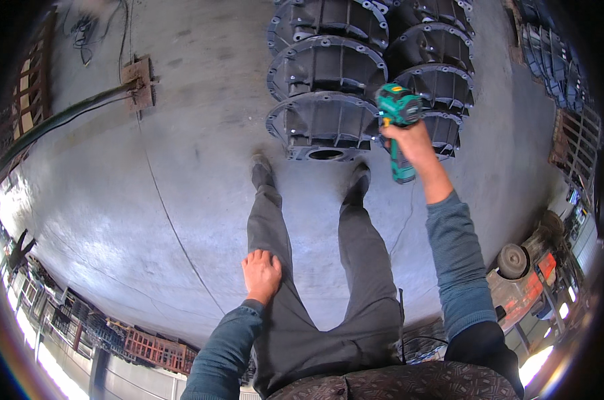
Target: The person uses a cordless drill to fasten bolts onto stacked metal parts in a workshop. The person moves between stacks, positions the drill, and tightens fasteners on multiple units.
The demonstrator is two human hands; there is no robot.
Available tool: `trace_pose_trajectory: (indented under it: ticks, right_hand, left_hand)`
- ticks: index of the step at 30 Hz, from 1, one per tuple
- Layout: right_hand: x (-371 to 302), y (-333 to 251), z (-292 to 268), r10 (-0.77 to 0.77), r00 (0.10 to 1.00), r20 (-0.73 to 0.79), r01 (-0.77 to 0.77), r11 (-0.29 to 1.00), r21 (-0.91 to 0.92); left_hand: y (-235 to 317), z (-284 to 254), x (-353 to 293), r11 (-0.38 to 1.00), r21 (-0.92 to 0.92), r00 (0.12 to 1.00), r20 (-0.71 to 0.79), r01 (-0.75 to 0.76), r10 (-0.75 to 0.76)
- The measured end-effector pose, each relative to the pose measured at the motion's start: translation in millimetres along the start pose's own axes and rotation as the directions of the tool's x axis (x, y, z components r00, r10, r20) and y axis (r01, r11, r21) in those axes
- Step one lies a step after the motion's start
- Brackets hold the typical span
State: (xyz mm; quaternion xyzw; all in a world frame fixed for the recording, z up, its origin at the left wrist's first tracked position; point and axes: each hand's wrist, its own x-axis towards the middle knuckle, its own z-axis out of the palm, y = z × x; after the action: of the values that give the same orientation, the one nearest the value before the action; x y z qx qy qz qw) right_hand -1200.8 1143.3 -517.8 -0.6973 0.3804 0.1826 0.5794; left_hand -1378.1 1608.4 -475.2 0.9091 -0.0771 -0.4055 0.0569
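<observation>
In my right hand (414,143) is a green and black cordless drill (400,107), its fingers wrapped round the handle. The drill hangs over the near end of the right row of dark cast metal housings (442,87), its front pointing left. My left hand (261,273) rests on my left thigh near the knee, fingers lying flat and holding nothing. Ahead of my feet stands the left row of housings (328,120), round-flanged with bolt holes along their rims. The nearest one shows a round opening (326,155) low on its front. The drill's tip is too small to make out.
A green post (62,120) with a rusty base plate (138,85) stands at the left. Cables lie on the grey floor (202,133). At the far right are metal racks (575,140) and more castings (548,57). An orange wheeled machine (525,283) stands at the lower right.
</observation>
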Motion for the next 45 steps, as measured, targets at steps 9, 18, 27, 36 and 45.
trace_pose_trajectory:
  ticks: [9,18,27,36,45]
  right_hand:
    - [52.9,-16.5,134.8,-0.018,0.995,0.101,0.015,0.999,0.03]
    - [61.1,-40.0,149.0,0.039,0.998,0.048,-0.035,0.997,-0.074]
    - [53.9,-43.9,143.0,0.096,0.991,0.096,-0.096,0.995,0.0]
    - [51.0,-38.7,150.7,0.129,0.989,0.073,-0.129,0.992,-0.003]
    - [52.9,-42.6,160.3,0.125,0.989,0.076,-0.123,0.992,-0.03]
  left_hand:
    - [-8.8,-3.4,-2.5,0.999,-0.033,1.0,-0.005,0.025,-0.025]
    - [-15.6,-4.6,-7.1,0.992,-0.121,0.999,-0.018,0.048,-0.051]
    - [-20.8,-7.8,-8.1,0.989,-0.14,0.998,-0.02,0.056,-0.06]
    - [-24.3,-11.7,-5.9,0.987,-0.155,0.998,-0.028,0.044,-0.049]
    - [-27.6,-9.6,-7.0,0.986,-0.161,0.998,-0.016,0.054,-0.057]
